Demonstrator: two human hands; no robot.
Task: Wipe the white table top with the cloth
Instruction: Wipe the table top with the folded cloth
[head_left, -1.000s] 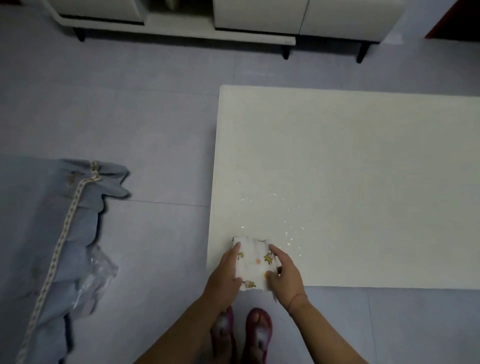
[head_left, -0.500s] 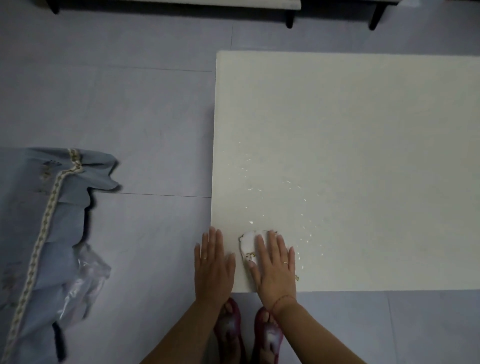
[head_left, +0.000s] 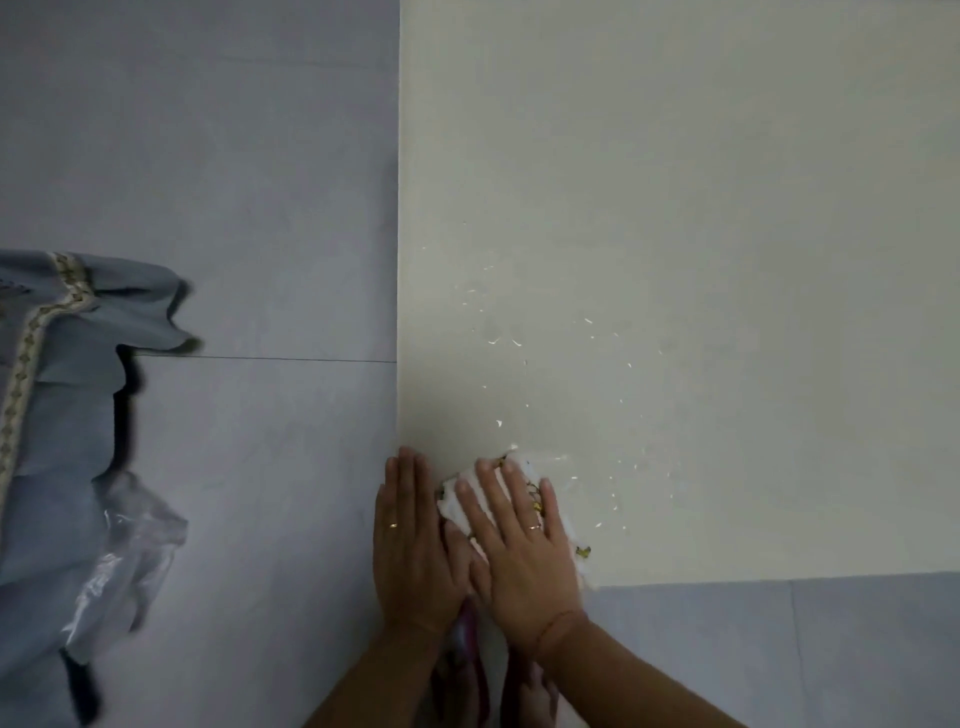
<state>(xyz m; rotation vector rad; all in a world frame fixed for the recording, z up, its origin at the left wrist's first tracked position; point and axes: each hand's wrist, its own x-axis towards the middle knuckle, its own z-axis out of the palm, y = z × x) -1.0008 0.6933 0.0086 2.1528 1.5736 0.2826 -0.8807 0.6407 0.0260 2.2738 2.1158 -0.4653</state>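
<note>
Right hand (head_left: 524, 551), fingers flat, presses cloth (head_left: 462, 506) at bench (head_left: 675, 208) corner | left hand (head_left: 413, 551) flat, empty | best: sweep firmly through droplets (head_left: 501, 340)

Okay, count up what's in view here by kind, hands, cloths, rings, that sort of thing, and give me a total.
Hands: 2, left hand, right hand
Wiping cloth: 1
Finger rings: 2
White table top: 1
Blue fabric: 1
Clear plastic bag: 1
Total: 8
</note>
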